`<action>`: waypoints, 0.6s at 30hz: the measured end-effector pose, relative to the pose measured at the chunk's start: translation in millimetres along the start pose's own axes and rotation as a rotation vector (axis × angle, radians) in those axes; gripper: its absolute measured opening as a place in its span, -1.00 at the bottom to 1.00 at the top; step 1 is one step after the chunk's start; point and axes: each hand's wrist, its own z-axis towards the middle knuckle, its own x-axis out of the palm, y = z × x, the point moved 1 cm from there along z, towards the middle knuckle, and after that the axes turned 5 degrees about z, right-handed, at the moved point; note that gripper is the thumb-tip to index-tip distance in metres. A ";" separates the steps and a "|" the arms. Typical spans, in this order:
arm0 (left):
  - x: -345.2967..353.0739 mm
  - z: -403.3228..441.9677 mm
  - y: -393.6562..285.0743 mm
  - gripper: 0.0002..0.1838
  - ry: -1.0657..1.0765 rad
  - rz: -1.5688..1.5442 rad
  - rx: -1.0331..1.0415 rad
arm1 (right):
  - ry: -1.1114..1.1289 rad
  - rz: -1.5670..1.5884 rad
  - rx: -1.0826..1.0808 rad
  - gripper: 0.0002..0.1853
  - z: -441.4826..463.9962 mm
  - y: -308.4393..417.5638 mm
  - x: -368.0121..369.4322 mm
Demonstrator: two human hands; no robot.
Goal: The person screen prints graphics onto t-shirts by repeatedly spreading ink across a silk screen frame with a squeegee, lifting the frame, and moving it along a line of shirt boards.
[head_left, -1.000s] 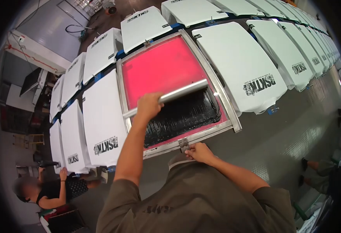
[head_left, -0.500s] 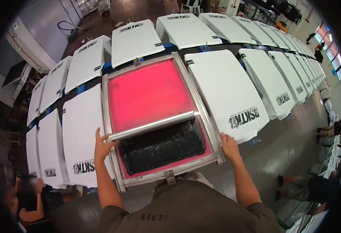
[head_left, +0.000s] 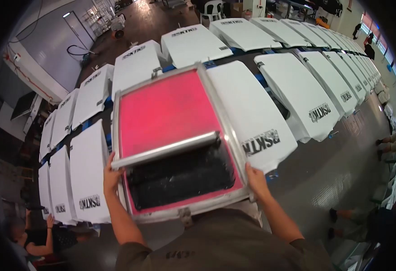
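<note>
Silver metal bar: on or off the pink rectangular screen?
On: the silver metal bar lies across the pink rectangular screen, beside the black patch.

L arm & R arm were stretched fwd, bare below the sleeves, w/ the L hand and R hand well apart, approx. level. Both were gripping, palms inward; some fingers were hidden, exact pose unclear.
</note>
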 end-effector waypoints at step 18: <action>317.4 18.0 -55.9 -0.55 0.082 0.009 -0.109 | -0.108 -0.068 -0.074 -0.15 182.9 -1.2 -267.3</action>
